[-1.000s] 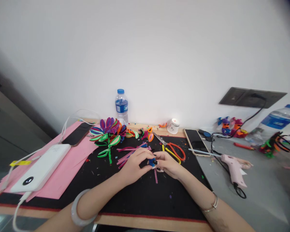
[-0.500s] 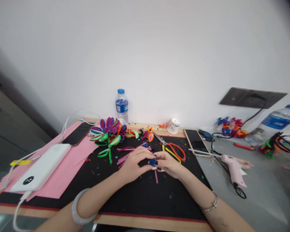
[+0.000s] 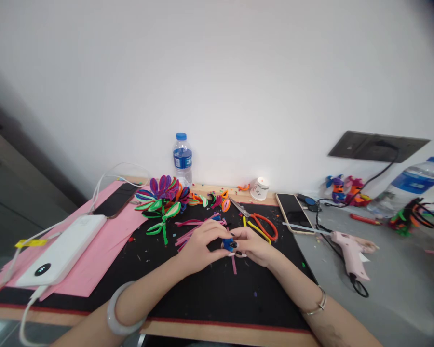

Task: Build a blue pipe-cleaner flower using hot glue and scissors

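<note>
Between my fingertips is a small blue fuzzy piece (image 3: pixel 227 244), partly covered by fingers. My left hand (image 3: pixel 204 243) pinches it from the left with thumb and forefinger. From the other side my right hand (image 3: pixel 251 245) grips the same piece, dark-nailed fingers curled around it. Pink pipe cleaners (image 3: pixel 188 236) lie behind and under my left hand, and one pink strip (image 3: pixel 234 265) shows just below the fingers. Scissors (image 3: pixel 264 226) with orange and yellow handles rest beyond my right hand on the black mat (image 3: pixel 217 299).
Pipe-cleaner flowers (image 3: pixel 162 207) and a water bottle (image 3: pixel 183 159) stand at the back left. A white cup (image 3: pixel 259 189) is near the wall. Right are a phone (image 3: pixel 294 213), a pink glue gun (image 3: pixel 350 253) and cords; left, a white power bank (image 3: pixel 63 250) on pink sheets (image 3: pixel 104 260).
The blue piece has turned slightly between my fingertips and a bit more of it shows. Both hands stay in nearly the same place.
</note>
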Demonstrator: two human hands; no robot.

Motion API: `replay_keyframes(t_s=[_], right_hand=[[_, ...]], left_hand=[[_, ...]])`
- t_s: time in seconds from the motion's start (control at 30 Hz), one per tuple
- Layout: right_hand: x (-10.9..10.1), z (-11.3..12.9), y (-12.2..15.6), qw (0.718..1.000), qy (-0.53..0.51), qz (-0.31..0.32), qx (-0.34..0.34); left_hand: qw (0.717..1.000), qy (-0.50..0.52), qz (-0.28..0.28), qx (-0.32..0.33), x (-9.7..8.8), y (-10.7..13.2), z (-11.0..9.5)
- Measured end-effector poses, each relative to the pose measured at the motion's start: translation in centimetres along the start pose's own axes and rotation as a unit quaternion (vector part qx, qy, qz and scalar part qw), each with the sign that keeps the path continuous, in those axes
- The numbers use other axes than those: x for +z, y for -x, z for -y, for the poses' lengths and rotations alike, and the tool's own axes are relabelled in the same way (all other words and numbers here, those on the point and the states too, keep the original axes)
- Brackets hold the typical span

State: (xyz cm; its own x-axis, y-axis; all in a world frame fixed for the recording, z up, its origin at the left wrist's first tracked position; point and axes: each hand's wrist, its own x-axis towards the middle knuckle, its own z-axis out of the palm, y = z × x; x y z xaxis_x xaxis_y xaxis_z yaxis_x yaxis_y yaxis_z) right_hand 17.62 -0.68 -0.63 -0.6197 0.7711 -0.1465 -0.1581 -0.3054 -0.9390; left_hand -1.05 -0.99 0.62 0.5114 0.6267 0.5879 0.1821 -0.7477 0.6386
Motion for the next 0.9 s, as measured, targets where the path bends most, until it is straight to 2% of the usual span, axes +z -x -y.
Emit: replay_keyframes(t_s=[0.27, 0.9], right_hand=[[0.11, 0.05, 0.01, 1.000, 0.003, -0.001, 0.003], [0.20, 0.19, -0.02, 1.000, -0.016, 0.010, -0.003]], left_hand=[[0.999, -0.019, 0.021, -0.025, 0.12, 0.13, -0.40], [0.999, -0.017, 0.023, -0.018, 0.14, 0.09, -0.52]])
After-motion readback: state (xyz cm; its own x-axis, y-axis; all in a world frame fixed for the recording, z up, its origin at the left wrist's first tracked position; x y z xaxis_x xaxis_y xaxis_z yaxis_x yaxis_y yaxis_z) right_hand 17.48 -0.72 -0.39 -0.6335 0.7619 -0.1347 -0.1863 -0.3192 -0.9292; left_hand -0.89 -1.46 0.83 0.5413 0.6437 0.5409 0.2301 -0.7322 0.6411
